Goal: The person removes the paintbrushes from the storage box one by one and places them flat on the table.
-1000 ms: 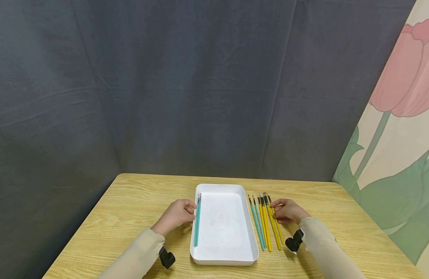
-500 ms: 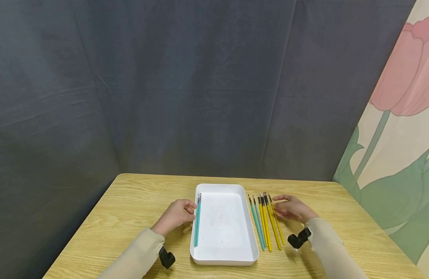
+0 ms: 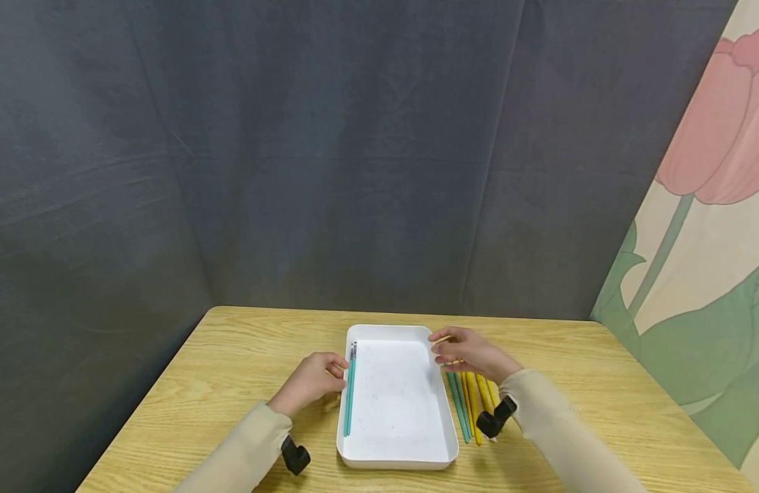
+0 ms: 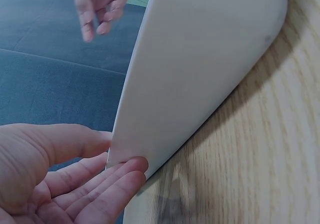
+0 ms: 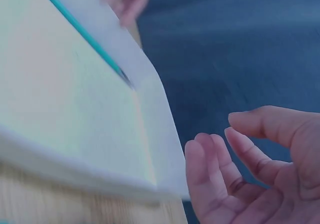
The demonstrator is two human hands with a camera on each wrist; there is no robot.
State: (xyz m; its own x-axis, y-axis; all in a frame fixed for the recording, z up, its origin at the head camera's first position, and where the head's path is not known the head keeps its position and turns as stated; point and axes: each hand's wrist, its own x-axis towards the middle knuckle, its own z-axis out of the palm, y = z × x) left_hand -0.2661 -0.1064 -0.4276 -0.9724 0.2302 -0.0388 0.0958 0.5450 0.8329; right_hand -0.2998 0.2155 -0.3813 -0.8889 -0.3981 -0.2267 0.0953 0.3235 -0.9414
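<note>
A white tray [image 3: 398, 404] lies on the table with two teal paintbrushes [image 3: 350, 400] along its left inner side. At the tray's left rim, my left hand [image 3: 314, 380] pinches the edge. The left wrist view has its thumb at the rim and fingertips [image 4: 135, 165] against the outer wall. My right hand [image 3: 472, 352] hovers by the tray's upper right rim, fingers loosely bent and holding nothing, as the right wrist view confirms. Beneath it, teal paintbrushes [image 3: 458, 411] and yellow paintbrushes [image 3: 472, 411] lie beside the tray, their bristle ends hidden by the hand.
The wooden table [image 3: 256, 363] ends at a dark grey curtain [image 3: 355, 171] behind it. A wall painted with a tulip [image 3: 712, 130] stands on the right. Each wrist wears a small black camera [image 3: 295, 457].
My right hand let go of the rightmost yellow paintbrush, drew back right, then moved left over the paintbrushes to the tray's right rim. My left hand has stayed at the left rim.
</note>
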